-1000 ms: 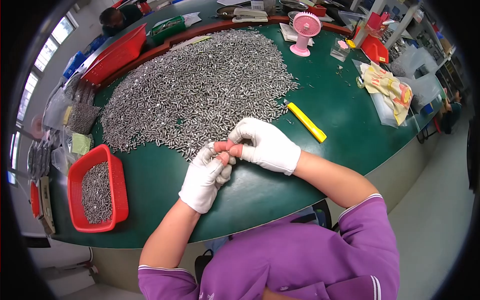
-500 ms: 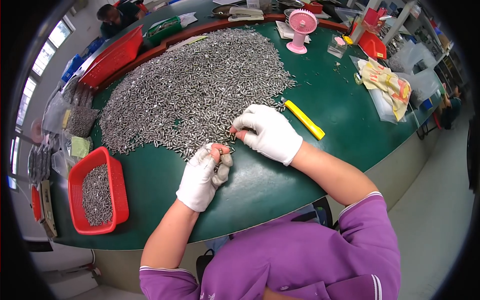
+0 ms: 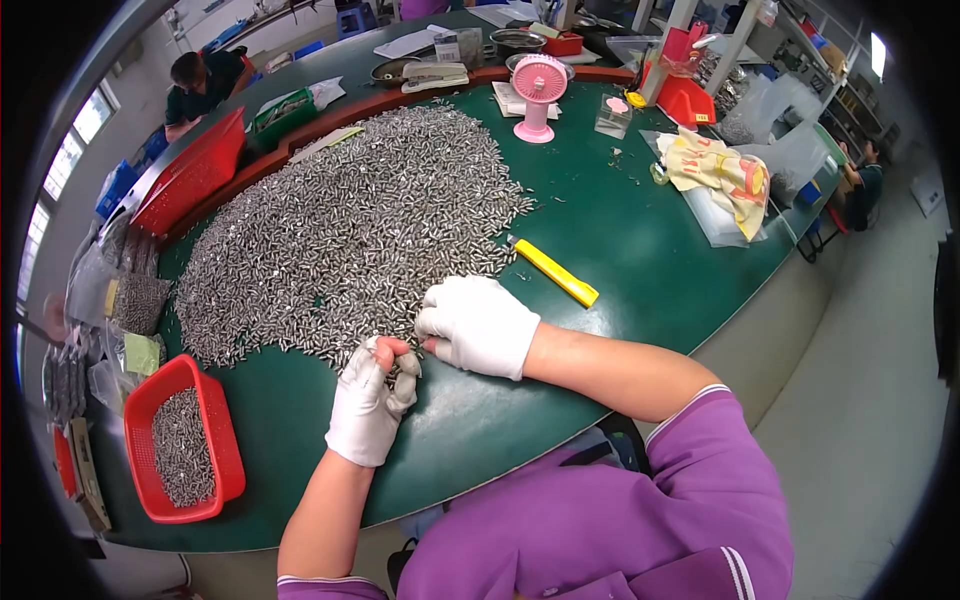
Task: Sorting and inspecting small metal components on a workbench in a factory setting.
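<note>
A wide heap of small silvery metal pins [image 3: 340, 220] covers much of the green table. At its near edge is my left hand [image 3: 370, 405], in a white glove with bare fingertips. Its fingers are curled and pressed together around what looks like a small metal pin, mostly hidden by thumb and fingers. Just to the right, my right hand [image 3: 478, 328], gloved the same way, reaches palm down to the heap's edge. Those fingers are bent and closed at the pins, and whatever is between the fingertips is hidden.
A red plastic basket [image 3: 232, 455] partly filled with pins stands at the left. On the right lie a yellow utility knife [image 3: 555, 272] and a yellow cloth [image 3: 715, 175]. A pink fan [image 3: 540, 90] stands at the back. Co-workers sit beyond the table, far left [image 3: 205, 85] and far right [image 3: 862, 190].
The whole view has shifted, so the table sits lower and further left. My right hand has turned more palm down and drawn closer to the left. My left hand keeps its closed pinch.
</note>
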### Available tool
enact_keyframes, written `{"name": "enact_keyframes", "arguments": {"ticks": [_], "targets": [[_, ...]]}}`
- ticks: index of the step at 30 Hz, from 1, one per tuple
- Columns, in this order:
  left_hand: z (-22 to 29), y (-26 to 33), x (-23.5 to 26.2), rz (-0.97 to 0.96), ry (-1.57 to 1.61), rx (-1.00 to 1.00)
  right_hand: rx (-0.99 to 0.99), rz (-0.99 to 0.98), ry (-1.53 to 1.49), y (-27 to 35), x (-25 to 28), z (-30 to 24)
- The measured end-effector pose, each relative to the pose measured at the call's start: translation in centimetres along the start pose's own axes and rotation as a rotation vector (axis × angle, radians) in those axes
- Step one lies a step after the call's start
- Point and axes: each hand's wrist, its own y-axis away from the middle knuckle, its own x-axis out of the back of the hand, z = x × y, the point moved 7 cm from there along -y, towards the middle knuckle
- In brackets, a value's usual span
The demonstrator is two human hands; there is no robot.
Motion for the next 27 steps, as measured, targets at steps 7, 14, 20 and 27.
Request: {"name": "enact_keyframes", "arguments": {"ticks": [7,14,20,27], "targets": [[-0.1,0.1,-0.5,0.005,-0.07,0.021,0.139,0.223,-0.282,0.1,3.4,-1.5],[-0.5,0.2,-0.6,-0.055,-0.087,0.06,0.176,0.184,-0.285,0.2,3.2,-1.9],[0.1,0.3,-0.3,-0.099,-0.041,-0.025,0.108,0.261,-0.216,0.0,3.6,-0.7],[0.6,-0.1,0.1,-0.001,-0.046,-0.062,-0.048,0.072,-0.072,-0.1,1.2,1.6]]}}
